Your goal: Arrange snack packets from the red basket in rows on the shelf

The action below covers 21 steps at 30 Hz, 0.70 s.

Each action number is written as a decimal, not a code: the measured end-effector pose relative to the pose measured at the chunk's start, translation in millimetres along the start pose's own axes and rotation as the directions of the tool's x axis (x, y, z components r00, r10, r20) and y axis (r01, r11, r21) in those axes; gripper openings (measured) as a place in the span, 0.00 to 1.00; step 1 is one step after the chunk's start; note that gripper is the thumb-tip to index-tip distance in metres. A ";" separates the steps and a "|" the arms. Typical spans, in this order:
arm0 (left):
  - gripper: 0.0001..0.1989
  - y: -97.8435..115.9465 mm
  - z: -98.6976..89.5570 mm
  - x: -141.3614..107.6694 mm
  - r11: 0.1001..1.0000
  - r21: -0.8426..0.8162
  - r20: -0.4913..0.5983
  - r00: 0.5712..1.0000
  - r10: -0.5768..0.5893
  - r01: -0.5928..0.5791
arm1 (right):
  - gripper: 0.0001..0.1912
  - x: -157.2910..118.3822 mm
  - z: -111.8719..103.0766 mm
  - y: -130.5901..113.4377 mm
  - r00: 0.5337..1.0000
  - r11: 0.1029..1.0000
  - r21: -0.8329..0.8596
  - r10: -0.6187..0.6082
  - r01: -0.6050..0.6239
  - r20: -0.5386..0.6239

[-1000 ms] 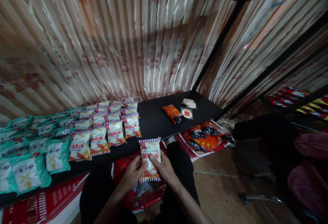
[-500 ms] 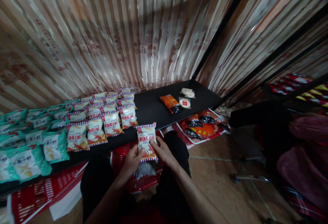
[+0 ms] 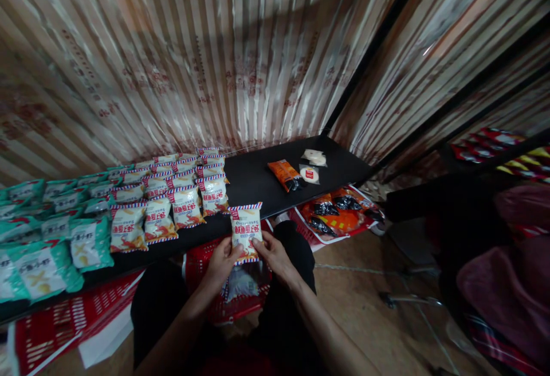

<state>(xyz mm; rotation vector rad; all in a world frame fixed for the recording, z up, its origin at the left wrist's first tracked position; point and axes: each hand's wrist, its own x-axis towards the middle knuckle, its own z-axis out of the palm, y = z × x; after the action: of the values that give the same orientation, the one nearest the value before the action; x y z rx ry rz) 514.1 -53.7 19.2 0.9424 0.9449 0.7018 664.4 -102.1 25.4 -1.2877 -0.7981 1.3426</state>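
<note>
A small white snack bag [image 3: 246,228] with red lettering and striped red-and-blue ends is held between both hands, just off the front edge of the black table [image 3: 253,190]. My left hand [image 3: 223,260] grips its lower left side, and my right hand [image 3: 272,254] pinches the lower right. Matching white snack bags [image 3: 185,206] stand in rows on the table to the left. Beyond them are rows of teal snack bags [image 3: 45,271]. Below my hands, between the knees, a red basket [image 3: 201,270] holds bags in clear or pale wrapping, partly hidden.
An orange-and-black packet [image 3: 286,175] and white round packets [image 3: 310,174] lie on the table's right part. Under it stand a basket of orange packets [image 3: 339,215] and another red basket [image 3: 51,324]. A person in a pink garment [image 3: 507,290] sits at right, near a chair leg [image 3: 410,300].
The snack bag has risen slightly in my hands, and both hands have come up a little with it. The person at the right has shifted slightly in view.
</note>
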 end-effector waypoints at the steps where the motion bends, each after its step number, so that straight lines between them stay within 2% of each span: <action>1: 0.28 0.1 -0.2 0.5 1.000 0.001 0.005 1.000 0.002 -0.002 | 0.29 0.8 -0.2 -0.6 1.000 1.000 -0.008 -0.002 0.002 -0.014; 8: 0.27 -4.2 0.6 7.9 1.000 -0.011 0.074 0.997 0.004 -0.003 | 0.29 1.3 -4.6 -8.8 0.999 0.998 -0.052 -0.031 0.030 -0.030; 21: 0.25 -4.4 7.5 21.4 0.997 -0.065 0.015 0.999 0.035 -0.034 | 0.28 10.5 -6.4 -7.7 0.995 0.998 -0.053 -0.031 0.026 -0.091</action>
<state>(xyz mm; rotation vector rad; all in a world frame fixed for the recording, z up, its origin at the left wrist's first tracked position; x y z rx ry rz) 530.4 -40.4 9.7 0.9077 0.8883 0.7487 673.9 -91.7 28.8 -1.3641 -0.7893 1.2384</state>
